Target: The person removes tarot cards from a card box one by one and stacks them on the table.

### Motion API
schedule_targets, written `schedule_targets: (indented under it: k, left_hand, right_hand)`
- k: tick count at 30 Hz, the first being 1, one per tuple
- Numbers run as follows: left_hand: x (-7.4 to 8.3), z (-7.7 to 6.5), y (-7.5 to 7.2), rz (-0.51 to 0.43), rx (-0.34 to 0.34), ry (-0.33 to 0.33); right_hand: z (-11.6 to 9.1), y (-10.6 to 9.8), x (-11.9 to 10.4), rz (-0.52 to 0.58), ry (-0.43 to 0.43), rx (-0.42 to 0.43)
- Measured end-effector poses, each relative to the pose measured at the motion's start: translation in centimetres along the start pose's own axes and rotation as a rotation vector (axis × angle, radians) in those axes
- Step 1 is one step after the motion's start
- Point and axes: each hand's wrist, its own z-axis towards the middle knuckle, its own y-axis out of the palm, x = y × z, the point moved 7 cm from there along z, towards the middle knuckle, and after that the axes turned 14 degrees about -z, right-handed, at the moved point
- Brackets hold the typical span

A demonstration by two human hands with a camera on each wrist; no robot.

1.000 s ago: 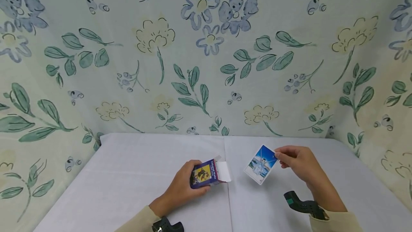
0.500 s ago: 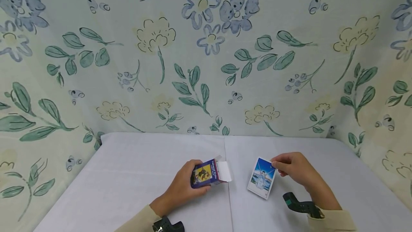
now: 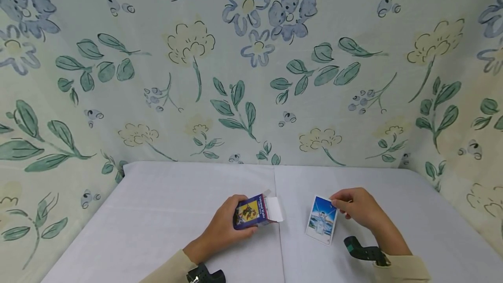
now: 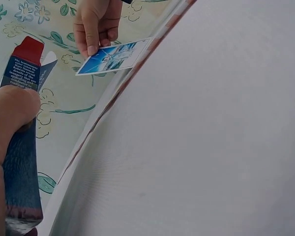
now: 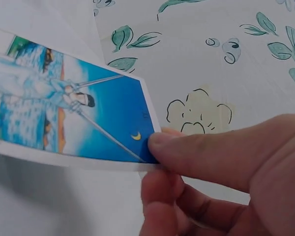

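My left hand (image 3: 222, 224) grips a dark blue tarot card box (image 3: 251, 213) with a yellow picture panel; its white end flap sticks out open to the right. In the left wrist view, the thumb presses the narrow printed side of the box (image 4: 23, 162), and a red flap stands up at its end. My right hand (image 3: 359, 206) pinches a tarot card (image 3: 323, 219) by one corner between thumb and fingers. A blue scene with a figure and two crossed swords fills the card (image 5: 78, 103), and a crescent moon shows near the thumb. Whether the card touches the table cannot be told.
A white cloth covers the table (image 3: 169, 200), with a fold line running down its middle. Behind and at both sides hangs a floral curtain (image 3: 235, 77). Black wrist-camera mounts (image 3: 363, 248) sit at both cuffs.
The right hand has come down slightly toward me, and the card has swung from a slant to nearly upright in the head view. The left hand and the box have stayed put.
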Motion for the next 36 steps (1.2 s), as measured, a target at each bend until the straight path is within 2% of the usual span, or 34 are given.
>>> schedule_targets:
  k: [3,11,17,25,36]
  left_hand:
    - [0.0,0.0,0.0,0.001,-0.003,-0.007]
    - [0.0,0.0,0.0,-0.002,-0.006,-0.017]
    - [0.0,0.0,0.0,-0.008,-0.009,-0.016]
    - [-0.1,0.0,0.0,-0.014,-0.008,-0.012]
    - [-0.1,0.0,0.1,-0.029,-0.016,0.009]
  right_hand:
    - [0.1,0.2,0.2,-0.004,-0.001,0.001]
    - [0.3,0.8,0.7,0.088,0.036,-0.028]
    - [0.3,0.8,0.6,0.065,0.045,-0.018]
    - [0.3,0.6,0.6,-0.020,0.083,0.054]
    - [0.5,1.2,0.9,0.023,0.099,0.078]
